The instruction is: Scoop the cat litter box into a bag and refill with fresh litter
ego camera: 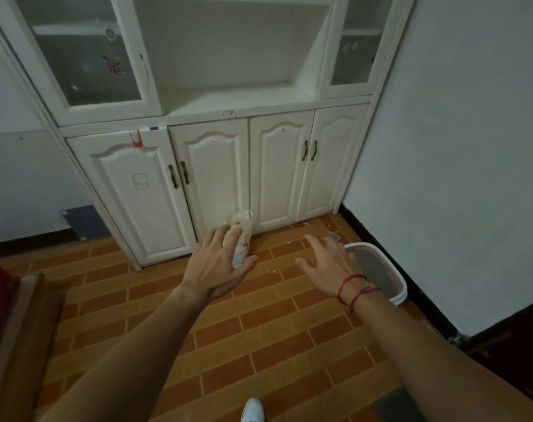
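Observation:
A cream-coloured litter bag (242, 236) stands upright on the tiled floor, leaning against the white cabinet's lower doors. My left hand (218, 264) reaches out in front of it with spread, straight fingers, overlapping the bag's left side; whether it touches the bag I cannot tell. My right hand (327, 263), with red strings on the wrist, is stretched forward with fingers apart and holds nothing. Just to its right lies the white litter box (394, 286) with grey litter inside, set along the right wall. The hand covers the box's near-left rim.
A tall white cabinet (216, 166) with glass upper doors fills the wall ahead. A dark wooden piece (18, 324) and red fabric sit at the left edge. A small dark object (334, 237) lies on the floor behind the litter box. My white shoe (253, 411) shows at the bottom.

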Demonstrator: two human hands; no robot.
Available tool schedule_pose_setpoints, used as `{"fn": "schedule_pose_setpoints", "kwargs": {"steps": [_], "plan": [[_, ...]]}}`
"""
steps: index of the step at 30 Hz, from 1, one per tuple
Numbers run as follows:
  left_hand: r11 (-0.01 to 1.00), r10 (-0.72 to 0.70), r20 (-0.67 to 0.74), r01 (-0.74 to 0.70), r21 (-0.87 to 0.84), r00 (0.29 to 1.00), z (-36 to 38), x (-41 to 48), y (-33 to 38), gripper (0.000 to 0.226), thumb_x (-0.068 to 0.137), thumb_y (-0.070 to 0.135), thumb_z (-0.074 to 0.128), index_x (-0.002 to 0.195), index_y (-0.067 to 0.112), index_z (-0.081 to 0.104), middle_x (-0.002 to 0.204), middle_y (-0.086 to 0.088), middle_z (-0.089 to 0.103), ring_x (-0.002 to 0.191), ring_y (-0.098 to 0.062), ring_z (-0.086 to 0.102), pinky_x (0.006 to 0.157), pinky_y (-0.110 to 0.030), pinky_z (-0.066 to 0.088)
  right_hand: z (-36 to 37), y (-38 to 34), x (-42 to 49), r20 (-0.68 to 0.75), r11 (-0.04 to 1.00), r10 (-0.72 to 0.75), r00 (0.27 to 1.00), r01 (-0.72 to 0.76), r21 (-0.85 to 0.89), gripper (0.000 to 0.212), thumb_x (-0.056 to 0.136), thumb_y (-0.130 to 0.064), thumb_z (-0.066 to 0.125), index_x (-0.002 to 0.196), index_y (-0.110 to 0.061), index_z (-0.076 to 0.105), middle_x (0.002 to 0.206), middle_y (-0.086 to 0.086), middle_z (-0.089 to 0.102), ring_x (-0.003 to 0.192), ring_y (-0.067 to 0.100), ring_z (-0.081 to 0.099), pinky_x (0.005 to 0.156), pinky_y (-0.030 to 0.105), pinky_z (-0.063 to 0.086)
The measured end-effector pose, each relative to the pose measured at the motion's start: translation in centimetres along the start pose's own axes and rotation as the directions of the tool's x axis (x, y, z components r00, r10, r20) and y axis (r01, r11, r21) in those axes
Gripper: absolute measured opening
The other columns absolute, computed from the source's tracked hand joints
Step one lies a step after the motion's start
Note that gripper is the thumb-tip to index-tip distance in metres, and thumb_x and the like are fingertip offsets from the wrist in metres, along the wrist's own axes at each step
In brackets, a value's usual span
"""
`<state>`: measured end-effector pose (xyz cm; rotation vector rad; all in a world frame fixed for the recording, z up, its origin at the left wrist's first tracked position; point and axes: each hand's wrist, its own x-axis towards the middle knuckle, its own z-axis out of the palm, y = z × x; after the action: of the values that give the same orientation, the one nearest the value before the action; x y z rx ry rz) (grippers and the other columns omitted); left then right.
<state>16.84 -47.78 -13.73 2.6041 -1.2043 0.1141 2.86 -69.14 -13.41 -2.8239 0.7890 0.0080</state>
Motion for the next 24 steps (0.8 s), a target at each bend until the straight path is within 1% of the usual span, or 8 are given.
{"fn": "schedule_pose_setpoints", "kwargs": {"steps": [6, 10, 14, 17, 20, 24], "plan": [[0.999, 0.028, 0.047, -0.027, -0.025, 0.999, 2.2, 9.8, -3.0, 0.083, 0.088, 0.076, 0.022, 0.146, 0.018, 0.04, 0.147, -0.01, 0.043, 0.136, -0.028, 0.038, 0.109, -0.045, 0.038, -0.1, 0.8, 8.6, 0.036, 0.998, 0.049, 0.998, -0.048, -0.029, 0.064, 0.092, -0.061, 0.041, 0.148, -0.032, 0.028, 0.144, 0.011, 0.04, 0.128, 0.033, 0.041, 0.102, 0.047, 0.038], [0.997, 0.065, 0.063, -0.062, -0.055, 0.996, 3.6, 15.1, -3.2, 0.081, 0.088, 0.073, 0.024, 0.145, 0.017, 0.042, 0.147, -0.011, 0.044, 0.135, -0.03, 0.039, 0.109, -0.045, 0.038, -0.6, 2.0, 13.0, 0.062, 0.995, 0.097, 0.993, -0.096, -0.018, 0.063, 0.091, -0.061, 0.041, 0.146, -0.033, 0.029, 0.147, 0.009, 0.038, 0.132, 0.032, 0.039, 0.103, 0.048, 0.038], [0.995, 0.08, 0.089, -0.074, -0.073, 0.993, 5.0, 19.9, -3.2, 0.079, 0.088, 0.072, 0.026, 0.144, 0.018, 0.041, 0.146, -0.01, 0.044, 0.135, -0.03, 0.038, 0.108, -0.046, 0.038, -0.9, 3.7, 17.3, 0.075, 0.993, 0.114, 0.991, -0.114, -0.009, 0.062, 0.091, -0.059, 0.042, 0.144, -0.031, 0.032, 0.142, 0.011, 0.044, 0.128, 0.033, 0.041, 0.1, 0.049, 0.041], [0.994, 0.092, 0.108, -0.084, -0.075, 0.99, 6.5, 23.1, -3.1, 0.08, 0.088, 0.073, 0.024, 0.146, 0.019, 0.039, 0.148, -0.009, 0.042, 0.136, -0.029, 0.037, 0.109, -0.045, 0.036, -0.8, 5.0, 20.5, 0.079, 0.992, 0.125, 0.989, -0.126, 0.014, 0.061, 0.091, -0.058, 0.043, 0.145, -0.031, 0.032, 0.142, 0.012, 0.043, 0.129, 0.034, 0.039, 0.099, 0.05, 0.042], [0.995, 0.085, 0.138, -0.075, -0.071, 0.987, 8.2, 26.7, -2.8, 0.082, 0.087, 0.074, 0.021, 0.147, 0.021, 0.037, 0.15, -0.008, 0.04, 0.137, -0.028, 0.035, 0.11, -0.045, 0.035, -0.2, 6.7, 24.0, 0.123, 0.987, 0.152, 0.981, -0.157, 0.036, 0.063, 0.09, -0.059, 0.042, 0.145, -0.031, 0.032, 0.14, 0.012, 0.043, 0.128, 0.034, 0.039, 0.099, 0.051, 0.041], [0.997, 0.066, 0.143, -0.059, -0.055, 0.988, 10.3, 31.4, -2.6, 0.083, 0.087, 0.075, 0.019, 0.147, 0.021, 0.039, 0.15, -0.008, 0.042, 0.137, -0.028, 0.036, 0.109, -0.046, 0.037, -0.7, 8.5, 28.6, 0.119, 0.99, 0.134, 0.984, -0.139, 0.031, 0.063, 0.09, -0.061, 0.041, 0.145, -0.03, 0.032, 0.136, 0.011, 0.046, 0.126, 0.032, 0.042, 0.101, 0.048, 0.041]]}}
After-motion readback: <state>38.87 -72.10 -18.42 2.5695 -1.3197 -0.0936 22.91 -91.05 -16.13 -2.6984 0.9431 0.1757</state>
